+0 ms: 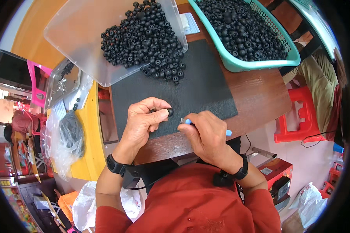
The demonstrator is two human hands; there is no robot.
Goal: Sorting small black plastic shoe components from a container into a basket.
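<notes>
On the brown table (260, 91) we see left hand (144, 120) pinching a round black piece (170, 112) over the black mat (206, 77), right hand (210, 134) clamped on a blue-handled blade (228, 133) — likely for control — black pile (147, 42) at mat's far end, presumably handy.

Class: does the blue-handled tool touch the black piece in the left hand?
Apart. The head view shows dark mat between the black piece in the left hand and the metal tip of the blue-handled tool.
</notes>
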